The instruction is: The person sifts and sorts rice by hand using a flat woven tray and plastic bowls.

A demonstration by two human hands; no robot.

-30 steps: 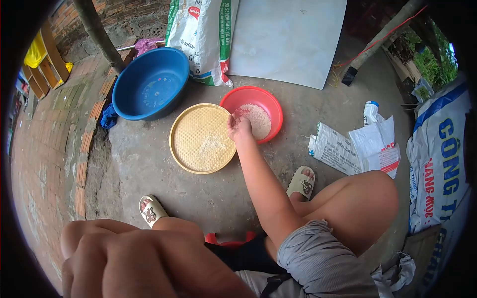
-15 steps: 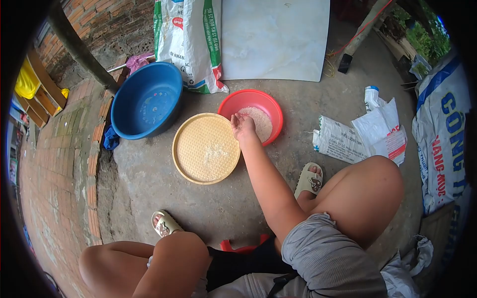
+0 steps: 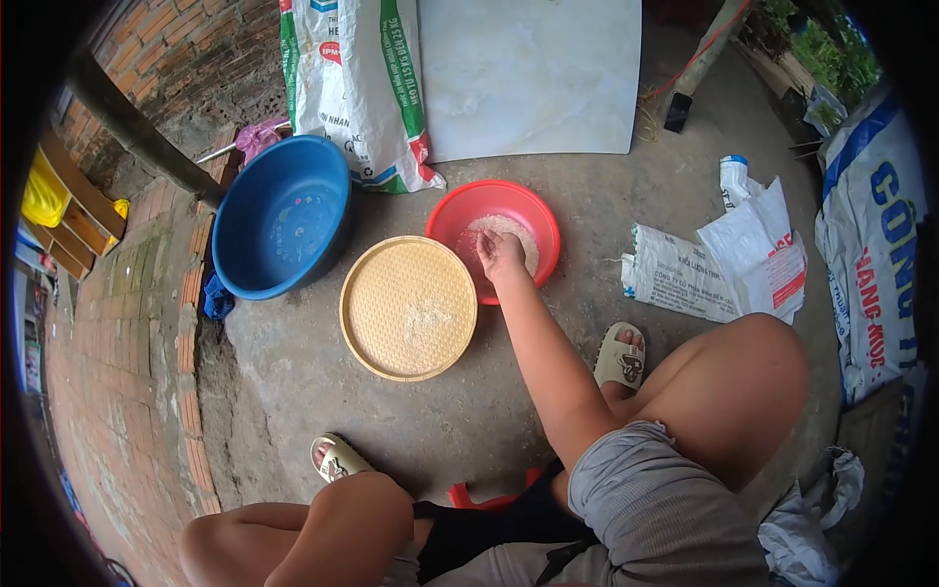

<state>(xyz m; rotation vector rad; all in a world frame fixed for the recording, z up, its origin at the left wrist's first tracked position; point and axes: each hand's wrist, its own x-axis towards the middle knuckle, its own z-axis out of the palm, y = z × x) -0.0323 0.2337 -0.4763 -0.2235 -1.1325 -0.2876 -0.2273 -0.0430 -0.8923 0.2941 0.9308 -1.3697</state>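
Observation:
My right hand (image 3: 501, 255) is over the near left part of a red plastic basin (image 3: 548, 217). Its fingers are curled together, and whatever they may hold is too small to make out. Pale rice grains (image 3: 518, 231) lie in the bottom of that basin. Just to the left, a round woven bamboo tray (image 3: 386, 298) rests on the concrete, with a thin scatter of grains (image 3: 427, 318) on its right half. My left hand is out of view.
A large blue basin (image 3: 284, 215) stands tilted at the left. Behind are a printed feed sack (image 3: 357, 108) and a pale marbled panel (image 3: 528, 78). Flattened sacks (image 3: 685, 274) lie at the right, beside a big sack (image 3: 871, 264). My sandalled feet flank the near floor.
My right hand has gone from the basin's left rim, beside the tray, to further inside the red basin. The camera view has shifted slightly.

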